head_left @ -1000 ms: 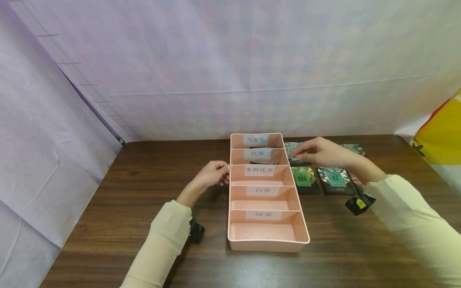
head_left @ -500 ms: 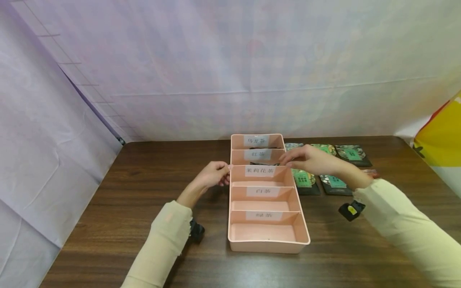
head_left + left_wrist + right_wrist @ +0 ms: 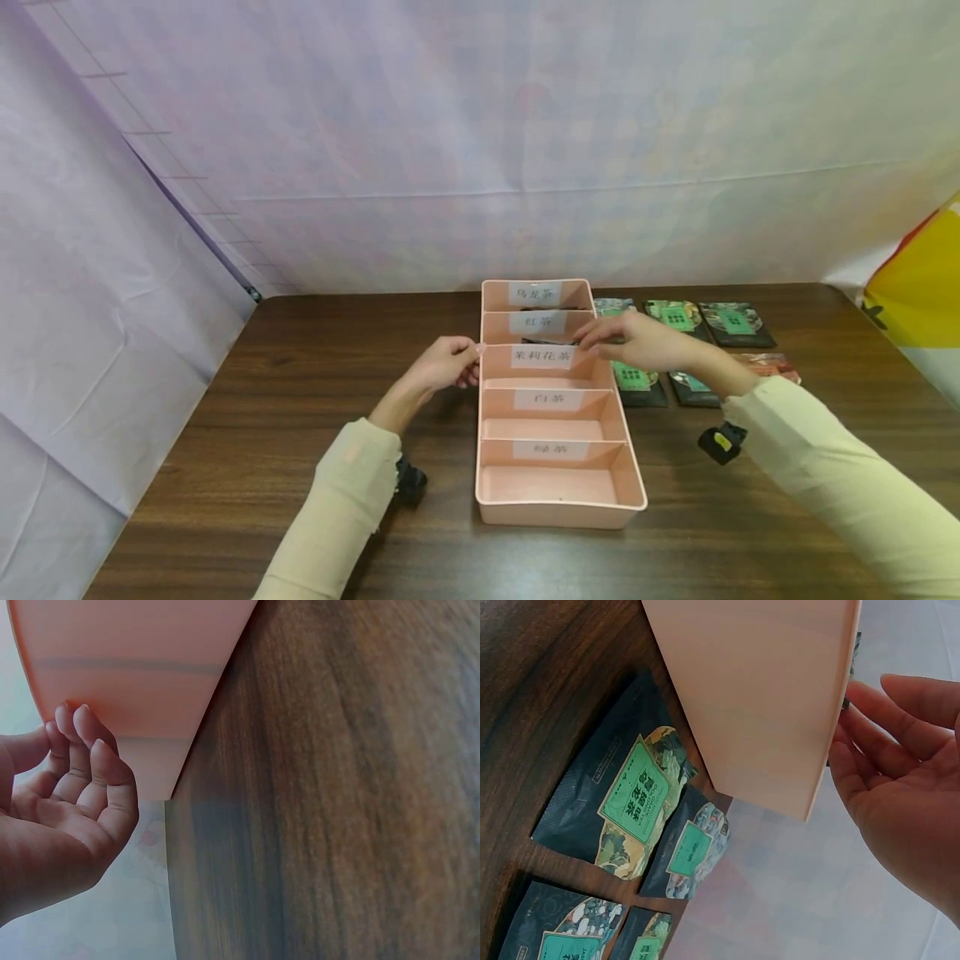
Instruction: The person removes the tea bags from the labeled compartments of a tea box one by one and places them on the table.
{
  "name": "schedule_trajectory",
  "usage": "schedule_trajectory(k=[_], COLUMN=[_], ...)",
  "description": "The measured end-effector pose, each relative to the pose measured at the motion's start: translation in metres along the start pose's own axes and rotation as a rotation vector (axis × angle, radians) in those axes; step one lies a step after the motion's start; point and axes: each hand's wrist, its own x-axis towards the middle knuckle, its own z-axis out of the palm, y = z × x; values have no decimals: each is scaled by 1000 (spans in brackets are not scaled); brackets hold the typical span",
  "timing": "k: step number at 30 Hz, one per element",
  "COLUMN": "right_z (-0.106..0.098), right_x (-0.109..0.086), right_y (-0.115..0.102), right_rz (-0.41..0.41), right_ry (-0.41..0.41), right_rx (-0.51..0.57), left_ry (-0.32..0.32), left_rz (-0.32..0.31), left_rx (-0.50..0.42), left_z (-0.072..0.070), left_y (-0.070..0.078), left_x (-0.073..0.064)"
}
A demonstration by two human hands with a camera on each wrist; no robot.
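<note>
A pink divided box (image 3: 551, 514) stands lengthwise on the table, a Chinese label in each compartment. At its left rim my left hand (image 3: 448, 362) pinches the edge between thumb and fingers. My right hand (image 3: 633, 337) reaches over the right rim at the second compartment from the back. In the right wrist view, that hand's thumb stands apart from its fingers (image 3: 885, 739), which lie at the rim. A patterned pouch edge (image 3: 857, 651) shows past the rim there. Dark packets (image 3: 534, 341) lie partly hidden in the two back compartments. The three front compartments show bare bottoms.
Several dark tea pouches with green labels (image 3: 735, 325) lie in two rows right of the box. A reddish pouch (image 3: 772, 365) sits partly behind the right forearm. White patterned cloth (image 3: 450, 150) hangs behind the table, with yellow fabric (image 3: 915, 283) at the far right.
My right hand has moved left and slightly down from above the pouches to the box's right rim, uncovering pouches behind it. My left hand has stayed at the left rim.
</note>
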Motion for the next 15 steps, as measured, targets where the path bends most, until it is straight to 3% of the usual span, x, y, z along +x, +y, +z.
schedule_trajectory(k=[15], right_z=[1], right_x=[1], right_y=[-1], right_rz=[26], right_ry=[6], right_rx=[-15], left_ry=[7], left_rz=[2], left_rx=[-16], left_z=[0], left_y=[0], left_x=[-1])
